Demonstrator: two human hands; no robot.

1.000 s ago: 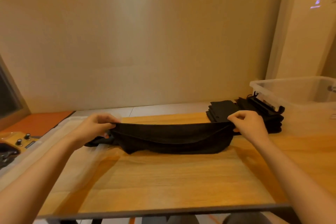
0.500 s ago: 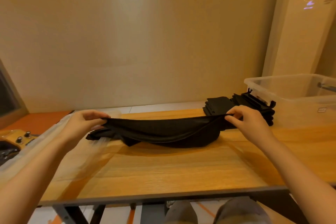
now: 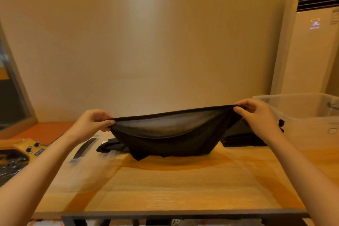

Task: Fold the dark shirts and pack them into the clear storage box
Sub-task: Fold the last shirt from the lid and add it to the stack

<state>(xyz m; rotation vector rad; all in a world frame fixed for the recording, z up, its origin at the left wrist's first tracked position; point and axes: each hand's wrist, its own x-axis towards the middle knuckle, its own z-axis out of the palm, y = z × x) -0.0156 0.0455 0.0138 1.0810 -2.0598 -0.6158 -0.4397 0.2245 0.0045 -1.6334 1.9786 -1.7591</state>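
The left hand (image 3: 93, 122) and right hand (image 3: 256, 113) each pinched one end of the top edge of the dark shirt (image 3: 170, 139), fingers (image 3: 242, 109) curled tight on the cloth. Stretched like that, it hung just left of the box (image 3: 302, 108), its lower part resting on the desk (image 3: 183, 189), probably to straighten it for the next fold. Folded shirts (image 3: 240, 139) lay stacked just beside the box's left side, handy for packing.

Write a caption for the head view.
Left hand and right hand hold a dark shirt stretched over the table beside the clear box.
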